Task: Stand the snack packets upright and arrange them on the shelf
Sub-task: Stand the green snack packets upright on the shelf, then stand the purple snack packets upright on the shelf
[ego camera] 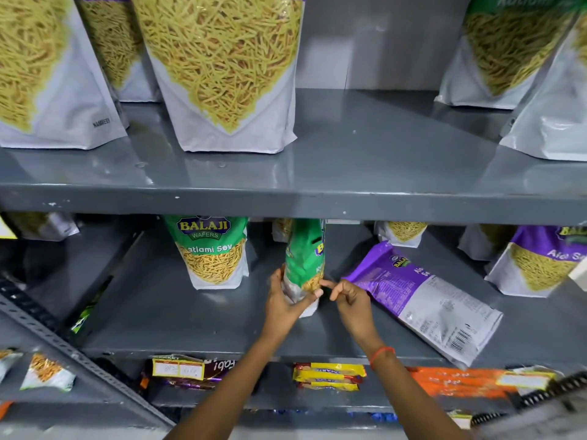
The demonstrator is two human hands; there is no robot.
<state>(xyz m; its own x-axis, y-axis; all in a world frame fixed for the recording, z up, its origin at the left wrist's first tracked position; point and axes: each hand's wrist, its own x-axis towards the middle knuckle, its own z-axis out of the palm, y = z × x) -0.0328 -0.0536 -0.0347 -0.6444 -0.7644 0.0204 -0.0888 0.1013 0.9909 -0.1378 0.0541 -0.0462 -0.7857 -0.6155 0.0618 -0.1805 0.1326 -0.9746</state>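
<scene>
- Closest to the camera, below the green packet, yellow biscuit packs are lying flat on the lowest shelf. A dark purple pack is lying to their left and an orange pack to their right.
- Two bare arms are reaching up to the middle shelf, where the green packet is standing.
- The left hand is wrapping around the bottom of the green packet. Its thumb and fingers are pressing on both sides of the white base.
- The right hand is sitting just beside the green packet, on its right. Its fingers are curling in and its fingertips are nearly touching the packet's edge. It is not holding anything.
- An orange thread band is circling the right wrist.
- The green packet is standing up tall and turning its thin side to the camera.
- Right of the green packet, a purple packet is lying flat with its back up. Its barcode end is sticking out past the shelf's front edge.
- Left of the green packet, a second green packet is standing up straight, facing front.
- Far right of the green packet, another purple packet is standing and leaning a little.
- Behind the green packet, more packets are sitting at the back, half hidden by the shelf above.
- Above the green packet, on the top shelf, big white bags of yellow sticks are standing in a row.
</scene>
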